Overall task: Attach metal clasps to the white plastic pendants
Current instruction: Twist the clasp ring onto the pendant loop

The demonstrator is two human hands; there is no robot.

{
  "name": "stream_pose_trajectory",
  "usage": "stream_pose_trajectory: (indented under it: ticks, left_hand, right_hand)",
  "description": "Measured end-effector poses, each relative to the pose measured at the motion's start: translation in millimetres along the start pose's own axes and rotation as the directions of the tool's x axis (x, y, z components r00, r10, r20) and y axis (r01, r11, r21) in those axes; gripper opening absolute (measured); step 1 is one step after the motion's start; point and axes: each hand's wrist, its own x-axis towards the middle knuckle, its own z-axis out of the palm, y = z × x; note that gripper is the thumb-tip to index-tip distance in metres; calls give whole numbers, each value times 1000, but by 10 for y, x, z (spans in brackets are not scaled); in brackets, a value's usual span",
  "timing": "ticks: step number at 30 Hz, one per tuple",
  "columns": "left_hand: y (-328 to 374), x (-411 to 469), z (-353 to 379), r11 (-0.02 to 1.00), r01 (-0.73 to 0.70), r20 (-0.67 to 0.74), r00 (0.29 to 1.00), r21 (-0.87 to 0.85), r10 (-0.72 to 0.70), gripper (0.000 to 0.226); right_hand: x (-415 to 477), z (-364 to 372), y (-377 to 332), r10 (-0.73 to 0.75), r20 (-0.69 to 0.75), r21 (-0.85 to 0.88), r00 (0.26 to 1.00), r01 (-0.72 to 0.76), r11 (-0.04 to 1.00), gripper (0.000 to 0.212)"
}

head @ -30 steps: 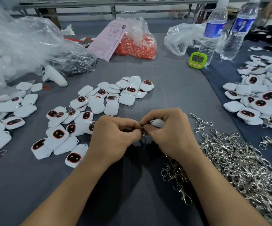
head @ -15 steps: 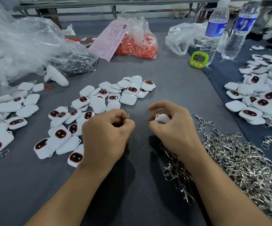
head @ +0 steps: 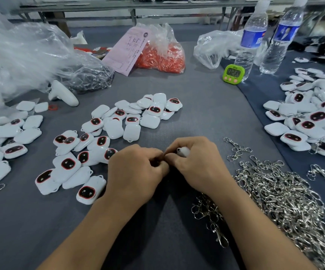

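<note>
The right hand point(head: 194, 164) grips a rounded white plastic pendant point(head: 183, 152). The left hand point(head: 136, 172), fingers curled, meets it, its contents hidden. Probably mid-attachment; next calls for hooking a silver metal clasp point(head: 237, 151) through its loop.

Over the grey table point(head: 206, 117), the right hand point(head: 197, 165) curls round a white pendant point(head: 183, 152), of which only a rounded end shows above the knuckles. The left hand point(head: 136, 172) is curled too, its fingertips meeting those of the right; what they pinch is hidden. A heap of metal clasps point(head: 284, 197) lies beside the right wrist. Loose pendants point(head: 116, 125) are scattered left of the hands, and a green timer point(head: 233, 73) stands well beyond them.
</note>
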Motion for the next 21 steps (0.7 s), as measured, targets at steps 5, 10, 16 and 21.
stream_pose_trajectory:
  ticks: [5,10,16,21]
  left_hand:
    - [-31,5,-1,996,-18,23,1000,-85,20,21]
    - [-40,22,-27,979,9,138,990,-205,20,11]
    - [-76,46,-18,920,109,207,978,-376,-32,15]
    - [-44,81,-25,834,245,247,960,-495,-135,18]
  right_hand:
    - [-5,-67,-6,-29,82,-101,996,37,994,15]
    - [-13,-78,10,-73,88,-176,993,88,980,20]
    - [-40,-44,19,-146,5,-129,989,146,981,16]
    - [-42,-68,-12,-168,-33,-27,985,167,986,19]
